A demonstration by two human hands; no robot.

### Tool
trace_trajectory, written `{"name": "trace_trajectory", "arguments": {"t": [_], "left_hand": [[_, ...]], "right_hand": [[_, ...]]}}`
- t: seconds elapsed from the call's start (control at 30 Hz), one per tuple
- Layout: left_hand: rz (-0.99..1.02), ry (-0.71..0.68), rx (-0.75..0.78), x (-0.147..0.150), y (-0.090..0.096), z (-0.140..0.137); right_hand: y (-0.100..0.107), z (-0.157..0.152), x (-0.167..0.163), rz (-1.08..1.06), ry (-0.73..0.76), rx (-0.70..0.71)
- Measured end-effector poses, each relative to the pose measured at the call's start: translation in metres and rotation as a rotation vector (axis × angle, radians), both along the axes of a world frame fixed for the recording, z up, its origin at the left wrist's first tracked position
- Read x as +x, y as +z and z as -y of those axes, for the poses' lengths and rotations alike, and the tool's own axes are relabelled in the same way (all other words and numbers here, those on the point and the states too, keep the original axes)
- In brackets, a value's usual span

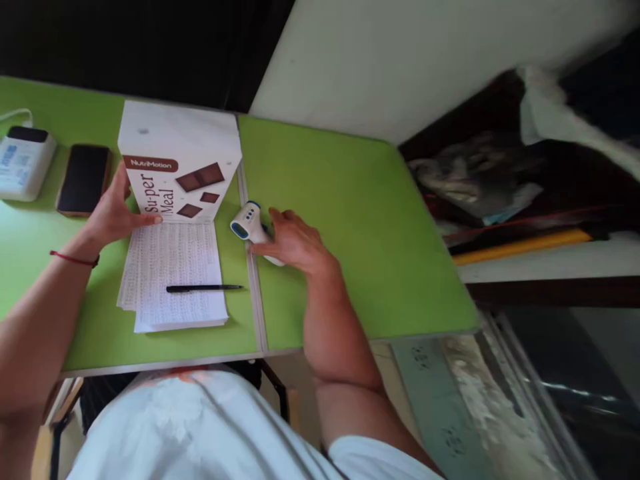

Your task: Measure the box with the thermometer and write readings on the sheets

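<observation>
A white and brown NutriMotion Super Meal box (pixel 177 157) stands on the table, its lower edge against a stack of printed sheets (pixel 175 267). My left hand (pixel 113 203) grips the box at its left side, thumb across the lower front and fingers partly hidden behind. To the right, a white and blue infrared thermometer (pixel 249 223) lies across the seam in the tabletop. My right hand (pixel 297 241) closes round its handle, with the thumb over it; some fingertips are hidden. A black pen (pixel 203 288) rests on the sheets.
A dark smartphone (pixel 84 179) and a white power bank (pixel 26 163) with a cable lie at the left of the green table (pixel 350 200). Along the right, a shelf holds plastic bags (pixel 475 173) and a yellow bar (pixel 525 245). A chair's armrest shows below the table.
</observation>
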State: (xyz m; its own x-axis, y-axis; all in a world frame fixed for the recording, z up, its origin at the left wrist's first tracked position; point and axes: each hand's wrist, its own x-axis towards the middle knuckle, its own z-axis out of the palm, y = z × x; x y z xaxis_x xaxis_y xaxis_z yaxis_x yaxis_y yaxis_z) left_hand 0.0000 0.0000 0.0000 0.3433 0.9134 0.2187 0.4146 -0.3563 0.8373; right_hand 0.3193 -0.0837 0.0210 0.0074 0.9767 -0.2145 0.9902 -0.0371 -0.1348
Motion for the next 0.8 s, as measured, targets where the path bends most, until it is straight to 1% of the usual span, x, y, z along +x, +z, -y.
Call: {"name": "trace_trajectory", "arguments": {"t": [0.03, 0.1, 0.13, 0.2, 0.27, 0.33, 0.37, 0.4, 0.43, 0.5, 0.53, 0.6, 0.67, 0.73, 0.8], "left_hand": [[0.002, 0.007, -0.019, 0.001, -0.004, 0.0], [-0.057, 0.064, -0.035, 0.002, -0.009, -0.001], [-0.079, 0.079, -0.031, 0.003, -0.01, 0.0], [-0.061, 0.08, -0.025, 0.004, -0.01, 0.002], [-0.009, 0.099, -0.029, 0.006, -0.011, 0.006], [0.019, 0.151, -0.041, 0.009, -0.013, 0.011], [0.019, 0.177, -0.048, 0.011, -0.014, 0.014], [0.01, 0.199, -0.054, 0.012, -0.015, 0.016], [-0.007, 0.215, -0.056, 0.013, -0.016, 0.018], [-0.048, 0.223, -0.032, 0.014, -0.016, 0.021], [-0.067, 0.216, -0.009, 0.013, -0.016, 0.022], [-0.097, 0.174, 0.041, 0.012, -0.016, 0.023], [-0.117, 0.128, 0.083, 0.011, -0.017, 0.022], [-0.124, 0.094, 0.112, 0.01, -0.018, 0.021], [-0.12, 0.081, 0.129, 0.009, -0.02, 0.02]], "right_hand": [[-0.005, 0.0, 0.001, -0.014, 0.003, -0.04], [-0.01, -0.001, 0.002, -0.063, -0.014, -0.096], [-0.01, -0.002, 0.002, -0.101, -0.039, -0.105], [-0.009, -0.001, 0.003, -0.229, -0.117, -0.069], [-0.007, 0.004, 0.002, -0.482, -0.142, -0.011], [-0.006, 0.012, -0.005, -0.836, -0.083, 0.015], [-0.007, 0.016, -0.012, -1.022, -0.035, 0.003], [-0.008, 0.021, -0.022, -1.174, -0.025, -0.003], [-0.011, 0.025, -0.034, -1.309, -0.046, 0.001], [-0.016, 0.03, -0.061, -1.555, -0.11, -0.088], [-0.019, 0.031, -0.073, -1.637, -0.139, -0.136], [-0.025, 0.03, -0.092, -1.747, -0.171, -0.179], [-0.029, 0.026, -0.103, -1.799, -0.165, -0.203], [-0.034, 0.022, -0.107, -1.812, -0.155, -0.209], [-0.039, 0.021, -0.11, -1.786, -0.161, -0.178]]}}
